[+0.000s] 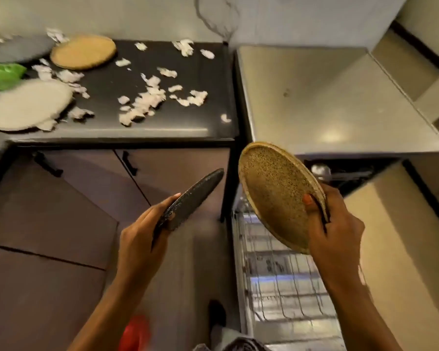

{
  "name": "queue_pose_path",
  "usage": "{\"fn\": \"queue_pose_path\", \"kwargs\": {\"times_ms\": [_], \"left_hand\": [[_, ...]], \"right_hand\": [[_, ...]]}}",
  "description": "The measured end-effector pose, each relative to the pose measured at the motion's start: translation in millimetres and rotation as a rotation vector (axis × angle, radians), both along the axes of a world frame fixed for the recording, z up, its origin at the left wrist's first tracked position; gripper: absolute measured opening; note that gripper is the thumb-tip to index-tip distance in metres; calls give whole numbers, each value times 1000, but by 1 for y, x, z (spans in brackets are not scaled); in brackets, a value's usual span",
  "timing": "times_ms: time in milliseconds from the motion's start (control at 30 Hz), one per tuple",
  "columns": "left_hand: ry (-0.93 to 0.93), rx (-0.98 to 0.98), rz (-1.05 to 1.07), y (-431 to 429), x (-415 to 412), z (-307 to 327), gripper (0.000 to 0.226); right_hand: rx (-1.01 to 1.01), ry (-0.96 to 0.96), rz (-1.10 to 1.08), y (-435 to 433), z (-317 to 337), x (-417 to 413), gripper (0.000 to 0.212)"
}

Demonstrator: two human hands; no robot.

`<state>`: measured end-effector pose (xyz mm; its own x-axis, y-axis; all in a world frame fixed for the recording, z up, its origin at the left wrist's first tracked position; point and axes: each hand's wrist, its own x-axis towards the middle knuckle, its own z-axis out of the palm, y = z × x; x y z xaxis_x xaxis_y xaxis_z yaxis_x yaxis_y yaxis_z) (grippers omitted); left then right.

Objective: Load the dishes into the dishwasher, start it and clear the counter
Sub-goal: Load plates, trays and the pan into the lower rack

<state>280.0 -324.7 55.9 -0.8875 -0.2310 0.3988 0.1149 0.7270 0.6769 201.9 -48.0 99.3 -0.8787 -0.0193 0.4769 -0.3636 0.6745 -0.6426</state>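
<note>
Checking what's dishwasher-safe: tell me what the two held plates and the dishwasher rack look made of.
Tan speckled round plate in the right hand: likely glazed stoneware, matte; fine dark flecks, raised rim. Dark speckled round plate in the left hand: probably the same ceramic, slightly glossy; pale flecks. Grey wire dishwasher rack: seemingly coated metal wire; thin shiny tines.
</note>
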Motion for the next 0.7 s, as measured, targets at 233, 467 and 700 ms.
{"fn": "queue_pose_path", "kwargs": {"times_ms": [233,467,700], "left_hand": [[-253,223,59,64,60,-99,37],[-406,391,159,109,101,-191,60],[-505,401,213,138,91,-249,62]], "right_hand": [[37,-305,-297,91,-132,73,48],[57,-599,-413,110,-247,101,40],[78,-780,-305,107,-352,93,37]]}}
